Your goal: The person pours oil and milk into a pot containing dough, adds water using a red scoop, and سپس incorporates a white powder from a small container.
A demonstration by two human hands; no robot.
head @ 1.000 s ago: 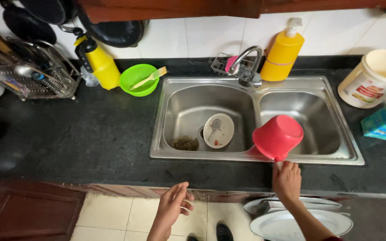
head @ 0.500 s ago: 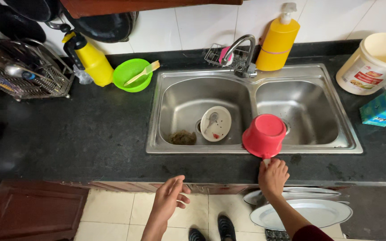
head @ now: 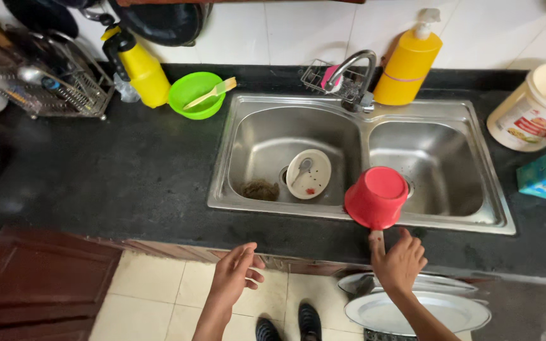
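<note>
Red plastic dipper [head: 376, 196]: bowl-shaped scoop with a short handle, held at lower centre-right of the frame, tipped so its base faces the camera, over the front rim of the steel double sink [head: 266, 101] near the divider between the two basins. Right hand [head: 400, 262]: fingers closed round the dipper's handle from below, at the counter's front edge. Left hand [head: 237, 276]: holds nothing, fingers loosely spread, hanging in front of the black counter [head: 127, 183] at lower centre. Left basin: one round white plate [head: 308, 173] with a spoon and a red smear, beside a brownish clump of residue near the drain. Right basin: nothing visible in it. Behind the sink: curved tap [head: 355, 66], small wire holder with a pink sponge, yellow pump bottle [head: 407, 58]. Upper left: green bowl [head: 195, 94] with a pale utensil, yellow spray bottle, wire dish rack. Right edge: white tub [head: 538, 107], teal carton. Lower right, below the counter: stacked steel plates [head: 412, 303]. Step in hand, as judged: carrying the dipper across the sink, likely tipping or emptying it; a next move would call for steadying the handle and aiming the mouth into one basin. Against the earlier frames: the dipper has travelled leftward from above the right basin toward the divider, and the right hand has followed it.
</note>
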